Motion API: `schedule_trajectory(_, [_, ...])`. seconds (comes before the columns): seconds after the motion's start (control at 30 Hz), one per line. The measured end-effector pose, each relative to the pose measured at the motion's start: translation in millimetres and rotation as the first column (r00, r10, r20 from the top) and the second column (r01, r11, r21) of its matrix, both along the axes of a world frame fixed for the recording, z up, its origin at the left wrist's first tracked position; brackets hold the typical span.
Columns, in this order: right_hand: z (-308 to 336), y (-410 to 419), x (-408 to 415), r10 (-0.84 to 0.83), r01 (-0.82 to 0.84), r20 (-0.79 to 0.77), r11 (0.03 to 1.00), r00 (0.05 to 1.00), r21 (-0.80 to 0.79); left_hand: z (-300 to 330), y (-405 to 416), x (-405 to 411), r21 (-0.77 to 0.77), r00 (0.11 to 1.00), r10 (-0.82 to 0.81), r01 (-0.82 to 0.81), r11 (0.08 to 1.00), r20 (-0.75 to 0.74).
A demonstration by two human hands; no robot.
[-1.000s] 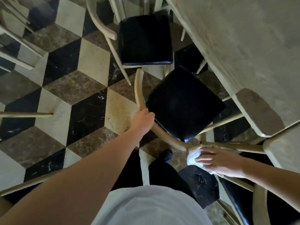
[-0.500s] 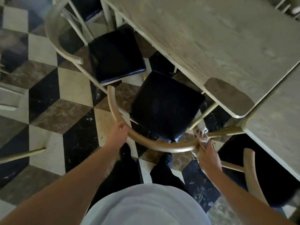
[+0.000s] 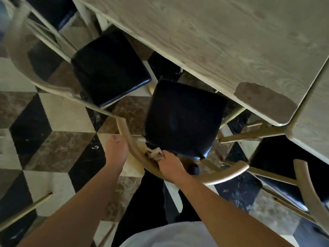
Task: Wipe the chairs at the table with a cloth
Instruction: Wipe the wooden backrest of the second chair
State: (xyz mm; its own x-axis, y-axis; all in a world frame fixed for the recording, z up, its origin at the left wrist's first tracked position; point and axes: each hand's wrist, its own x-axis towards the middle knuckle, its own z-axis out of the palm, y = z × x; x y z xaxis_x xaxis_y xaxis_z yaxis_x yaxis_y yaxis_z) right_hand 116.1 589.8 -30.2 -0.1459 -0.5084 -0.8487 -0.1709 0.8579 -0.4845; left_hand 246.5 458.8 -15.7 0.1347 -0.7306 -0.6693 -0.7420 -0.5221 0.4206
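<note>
A chair with a black padded seat and a curved pale wooden backrest stands half under the table right below me. My right hand grips a crumpled beige cloth and presses it on the backrest's curved rail, close to the seat's rear corner. My left hand rests against the left part of the same rail, just outside the curve; how its fingers lie is hidden.
A pale wooden table fills the upper right. A second black-seated chair stands to the left, a third at the right. The floor has a cube-patterned tiling. My dark trouser legs stand behind the chair.
My right hand with the cloth has slid leftward along the backrest rail, from its right end to near its middle. My left hand stays on the left part. The view has shifted left.
</note>
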Motion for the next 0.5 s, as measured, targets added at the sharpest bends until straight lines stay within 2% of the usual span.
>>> schedule_trajectory(0.03, [-5.9,-23.5,2.9,-0.19,0.188,0.132,0.982,0.973,0.029,-6.0,-15.4,-0.1,-0.056,0.997,-0.073,0.074,0.996,0.023])
schedule_trajectory(0.07, [-11.5,-44.3,3.8,-0.352,0.336,0.231,0.936,0.907,0.106,-10.8,-29.3,-1.6,-0.115,0.989,-0.142,0.146,0.983,0.041])
schedule_trajectory(0.1, [-21.1,-61.9,3.1,-0.461,0.431,0.258,0.887,0.849,0.167,-15.6,-42.3,-3.2,-0.165,0.975,-0.215,0.222,0.961,0.055])
schedule_trajectory(0.13, [-31.2,-78.1,2.6,-0.485,0.454,0.249,0.874,0.838,0.173,-20.5,-53.9,-4.8,-0.214,0.949,-0.303,0.314,0.925,0.083])
schedule_trajectory(0.23, [-53.6,-108.5,7.5,-0.404,0.394,0.238,0.915,0.883,0.091,-37.0,-80.7,-10.2,-0.263,0.776,-0.59,0.63,0.73,0.221])
schedule_trajectory(0.3, [-58.3,-119.6,11.7,-0.359,0.346,0.388,0.932,0.849,0.107,-52.2,-95.9,-13.1,-0.177,0.654,-0.706,0.755,0.632,0.27])
schedule_trajectory(0.33, [-59.8,-121.1,12.5,-0.327,0.307,0.453,0.944,0.829,0.118,-60.0,-100.8,-14.4,-0.143,0.627,-0.738,0.778,0.612,0.25])
schedule_trajectory(0.43, [-67.6,-121.0,4.3,-0.126,0.139,0.485,0.99,0.866,0.009,-75.8,-105.6,-16.6,-0.221,0.684,-0.71,0.728,0.649,0.165])
schedule_trajectory(0.5, [-69.6,-118.1,-5.0,0.142,-0.085,0.385,0.983,0.912,-0.161,-81.9,-100.4,-18.1,-0.297,0.717,-0.665,0.694,0.656,0.207])
